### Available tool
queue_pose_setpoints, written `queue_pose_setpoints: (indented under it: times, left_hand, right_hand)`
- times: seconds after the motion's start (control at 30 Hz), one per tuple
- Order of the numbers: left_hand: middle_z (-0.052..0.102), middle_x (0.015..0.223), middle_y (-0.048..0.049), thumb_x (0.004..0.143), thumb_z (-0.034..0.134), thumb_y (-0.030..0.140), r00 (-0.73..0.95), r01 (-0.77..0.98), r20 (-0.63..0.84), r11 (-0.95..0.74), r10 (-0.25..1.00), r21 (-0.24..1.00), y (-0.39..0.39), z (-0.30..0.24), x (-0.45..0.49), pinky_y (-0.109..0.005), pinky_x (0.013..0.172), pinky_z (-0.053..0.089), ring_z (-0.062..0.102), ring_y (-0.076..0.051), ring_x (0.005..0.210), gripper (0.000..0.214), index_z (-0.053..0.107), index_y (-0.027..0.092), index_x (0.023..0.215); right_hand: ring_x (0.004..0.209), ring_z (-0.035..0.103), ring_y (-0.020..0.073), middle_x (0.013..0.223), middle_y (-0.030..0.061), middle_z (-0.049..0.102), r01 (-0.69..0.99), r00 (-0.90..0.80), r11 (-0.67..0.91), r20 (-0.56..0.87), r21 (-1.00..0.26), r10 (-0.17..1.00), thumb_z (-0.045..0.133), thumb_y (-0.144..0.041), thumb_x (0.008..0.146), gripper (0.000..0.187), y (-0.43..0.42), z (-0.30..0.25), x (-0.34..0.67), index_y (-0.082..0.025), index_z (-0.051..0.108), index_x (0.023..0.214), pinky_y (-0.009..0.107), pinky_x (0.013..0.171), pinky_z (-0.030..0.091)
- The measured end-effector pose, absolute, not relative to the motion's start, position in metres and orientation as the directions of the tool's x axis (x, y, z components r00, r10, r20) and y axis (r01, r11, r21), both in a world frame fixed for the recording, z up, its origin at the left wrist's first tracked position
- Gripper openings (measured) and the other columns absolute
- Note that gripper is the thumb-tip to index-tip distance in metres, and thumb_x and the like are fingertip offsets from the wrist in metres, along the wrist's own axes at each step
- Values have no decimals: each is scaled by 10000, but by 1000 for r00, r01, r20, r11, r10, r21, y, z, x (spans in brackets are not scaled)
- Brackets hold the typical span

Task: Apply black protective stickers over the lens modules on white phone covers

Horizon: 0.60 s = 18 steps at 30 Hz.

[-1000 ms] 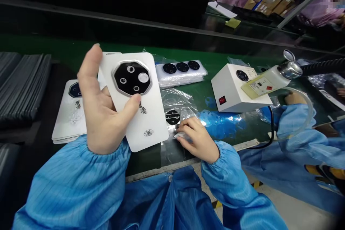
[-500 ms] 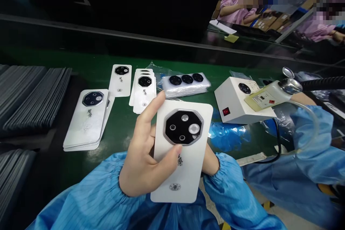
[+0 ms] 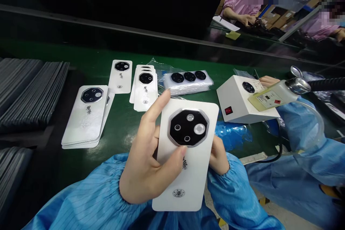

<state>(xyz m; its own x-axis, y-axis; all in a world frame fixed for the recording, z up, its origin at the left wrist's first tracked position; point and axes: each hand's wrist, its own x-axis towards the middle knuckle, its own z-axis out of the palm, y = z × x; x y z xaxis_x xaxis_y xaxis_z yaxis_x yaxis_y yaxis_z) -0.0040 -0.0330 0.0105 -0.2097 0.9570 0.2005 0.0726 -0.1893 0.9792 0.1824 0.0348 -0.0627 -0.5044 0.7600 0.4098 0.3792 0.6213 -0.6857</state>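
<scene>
The left hand (image 3: 149, 167) clamps its fingers on the panel (image 3: 195, 169) above the table's (image 3: 118, 129) near edge, seemingly for work at its back, where the right hand's (image 3: 219, 154) hidden fingers I cannot tell; next calls for a steady grip.

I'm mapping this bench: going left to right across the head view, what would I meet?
Grey stacked pieces, front pile of white panels, left hand, held white panel, right hand, white box with red switch.
</scene>
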Motion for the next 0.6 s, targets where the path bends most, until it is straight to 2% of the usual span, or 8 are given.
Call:
queue_pose_setpoints:
  times: [0.07,0.1,0.17,0.23,0.27,0.33,0.47,0.6]
  left_hand:
    - [688,698,51,814,594,171,-194,126,225,-203,955,971,-31,6,-4,-280,494,597,678,-182,560,740,218,382,1415]
    - [700,760,47,819,588,174,-193,151,233,-206,953,967,-29,4,-3,-296,537,608,689,-187,609,740,207,395,1413]
    - [680,1075,8,829,573,181,-196,206,256,-215,947,955,-28,0,-1,-349,674,621,699,-236,842,734,189,404,1413]
    - [483,1386,-12,830,564,188,-190,265,291,-236,938,935,-27,-4,1,-426,841,585,573,-321,1142,733,174,393,1417]
    - [393,1456,-6,828,564,187,-186,291,304,-243,934,925,-26,-5,2,-456,894,560,496,-347,1226,740,167,393,1417]
    - [324,1496,4,820,571,184,-175,324,317,-249,932,913,-26,-7,2,-489,941,530,436,-361,1274,763,148,396,1419]
    - [377,1471,-20,825,568,181,-149,364,335,-264,930,893,-25,-7,0,-442,948,537,496,-330,1230,763,129,351,1426]
    - [376,1473,-34,829,564,161,-116,429,377,-296,919,853,-25,-7,1,-400,932,549,537,-303,1194,794,88,333,1440]
  right_hand:
    - [583,535,98,689,-13,568,331,-428,609,460,-721,778,504,-171,866,46,32,-46,183,-188,520,827,229,509,457]
    - [594,533,103,689,-13,557,303,-385,609,490,-733,782,506,-134,851,62,29,-36,183,-194,513,835,239,519,453]
    - [640,544,117,707,-4,559,237,-341,636,550,-734,762,548,-84,806,129,25,-15,178,-197,530,865,264,561,460]
    - [665,553,120,732,7,576,229,-393,700,594,-676,702,578,-57,777,182,20,3,169,-198,547,888,270,582,468]
    - [666,554,119,742,12,586,245,-434,731,602,-637,670,578,-48,773,193,19,9,164,-201,548,887,265,577,472]
    - [662,551,117,748,19,593,308,-469,765,610,-565,639,574,-39,772,195,17,17,152,-204,540,871,259,566,478]
    - [671,548,125,729,17,593,411,-465,807,663,-424,586,571,-33,769,195,16,14,139,-197,524,865,273,597,482]
    - [659,551,127,711,19,593,453,-474,793,644,-407,600,572,-40,767,171,16,11,137,-185,524,846,261,578,472]
